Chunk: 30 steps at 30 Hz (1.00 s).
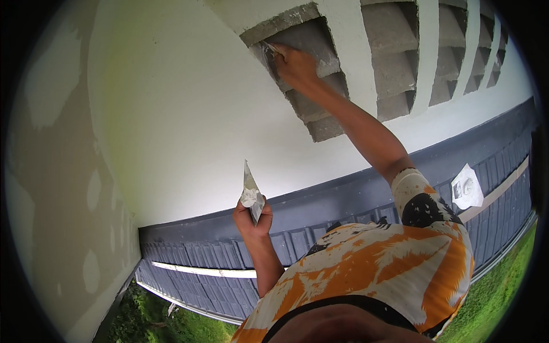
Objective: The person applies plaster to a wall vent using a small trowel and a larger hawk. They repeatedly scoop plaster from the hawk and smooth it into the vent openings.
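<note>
Shirt, blade in left hand

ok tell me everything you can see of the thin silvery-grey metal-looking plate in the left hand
The thin silvery-grey metal-looking plate appears narrow and pointed at its upper end, with a lump of soft-looking white paste on its lower half and pale smears around that. It is tilted, tip upward in the picture, and seen against the smooth white wall. The left hand grips its lower end, hiding part of it; whether it has a handle cannot be told.
</note>
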### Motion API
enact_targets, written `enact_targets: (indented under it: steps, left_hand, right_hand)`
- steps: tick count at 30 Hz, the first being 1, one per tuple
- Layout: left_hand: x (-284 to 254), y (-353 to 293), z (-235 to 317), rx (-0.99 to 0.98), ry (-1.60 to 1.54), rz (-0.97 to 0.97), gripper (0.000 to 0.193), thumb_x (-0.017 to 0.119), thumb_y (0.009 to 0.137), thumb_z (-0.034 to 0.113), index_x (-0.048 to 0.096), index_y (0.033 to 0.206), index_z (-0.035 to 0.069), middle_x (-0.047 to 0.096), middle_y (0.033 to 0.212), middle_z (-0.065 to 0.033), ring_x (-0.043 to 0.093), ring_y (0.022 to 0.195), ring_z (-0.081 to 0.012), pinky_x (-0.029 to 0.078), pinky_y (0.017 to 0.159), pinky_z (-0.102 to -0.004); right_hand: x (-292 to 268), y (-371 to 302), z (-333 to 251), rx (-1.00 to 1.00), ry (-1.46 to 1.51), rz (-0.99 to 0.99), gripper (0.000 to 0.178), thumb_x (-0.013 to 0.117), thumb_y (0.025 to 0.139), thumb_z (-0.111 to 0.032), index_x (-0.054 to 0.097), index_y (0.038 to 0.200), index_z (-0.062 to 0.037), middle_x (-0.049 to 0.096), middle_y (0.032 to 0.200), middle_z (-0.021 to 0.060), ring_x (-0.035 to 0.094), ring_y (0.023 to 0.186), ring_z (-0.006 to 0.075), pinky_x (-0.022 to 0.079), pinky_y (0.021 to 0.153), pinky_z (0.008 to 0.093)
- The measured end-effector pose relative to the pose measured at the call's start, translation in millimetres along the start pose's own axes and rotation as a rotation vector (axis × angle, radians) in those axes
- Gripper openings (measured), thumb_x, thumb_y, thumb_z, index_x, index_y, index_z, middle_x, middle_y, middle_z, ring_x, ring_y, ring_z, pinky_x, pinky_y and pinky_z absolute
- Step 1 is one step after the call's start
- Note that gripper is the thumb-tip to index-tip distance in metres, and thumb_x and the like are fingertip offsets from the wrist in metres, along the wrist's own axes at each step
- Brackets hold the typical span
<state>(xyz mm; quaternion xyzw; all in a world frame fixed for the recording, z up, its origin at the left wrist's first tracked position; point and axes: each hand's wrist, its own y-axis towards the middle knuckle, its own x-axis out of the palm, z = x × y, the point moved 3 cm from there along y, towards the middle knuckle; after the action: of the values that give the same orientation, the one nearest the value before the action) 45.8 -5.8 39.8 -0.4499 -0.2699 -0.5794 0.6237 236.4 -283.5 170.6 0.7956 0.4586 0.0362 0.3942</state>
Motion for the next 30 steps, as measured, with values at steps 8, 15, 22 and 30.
enact_targets:
  steps: [8, 15, 22, 30]
  left_hand:
    - [-68, -8, 0, 0.030, -0.062, 0.311, 0.016, 0.050, 0.089, 0.012, 0.061, 0.097, 0.003, 0.059, 0.074, -0.0032, 0.048, 0.056, -0.0131, 0.041, 0.045, -0.0242]
    - [-88, -4, 1, 0.002, -0.075, 0.212, 0.016, 0.051, 0.089, 0.014, 0.061, 0.094, 0.004, 0.059, 0.074, -0.0034, 0.049, 0.058, -0.0131, 0.043, 0.046, -0.0244]
    - [-86, -10, -5, -0.050, -0.097, 0.196, 0.015, 0.051, 0.089, 0.014, 0.061, 0.095, 0.004, 0.059, 0.074, -0.0035, 0.049, 0.058, -0.0132, 0.043, 0.047, -0.0248]
    - [-84, -5, -9, -0.028, -0.088, 0.227, 0.017, 0.049, 0.090, 0.014, 0.061, 0.096, 0.004, 0.059, 0.074, -0.0032, 0.049, 0.057, -0.0129, 0.043, 0.048, -0.0248]
  right_hand:
    - [-11, -53, -15, -0.146, 0.187, -0.017, 0.036, 0.048, 0.091, -0.013, 0.064, 0.123, -0.0067, 0.068, 0.082, 0.0169, 0.065, 0.070, 0.0303, 0.051, 0.068, 0.0414]
    - [1, -6, 15, 0.014, 0.046, 0.032, 0.035, 0.052, 0.092, -0.018, 0.065, 0.123, -0.0112, 0.068, 0.078, 0.0161, 0.066, 0.067, 0.0312, 0.051, 0.066, 0.0418]
    - [9, -42, 12, 0.075, 0.170, -0.111, 0.036, 0.053, 0.093, -0.016, 0.063, 0.126, -0.0102, 0.070, 0.090, 0.0176, 0.067, 0.074, 0.0280, 0.053, 0.073, 0.0361]
    - [-8, -56, 17, 0.155, 0.320, 0.008, 0.036, 0.049, 0.090, -0.012, 0.065, 0.123, -0.0087, 0.070, 0.090, 0.0185, 0.068, 0.081, 0.0341, 0.053, 0.075, 0.0416]
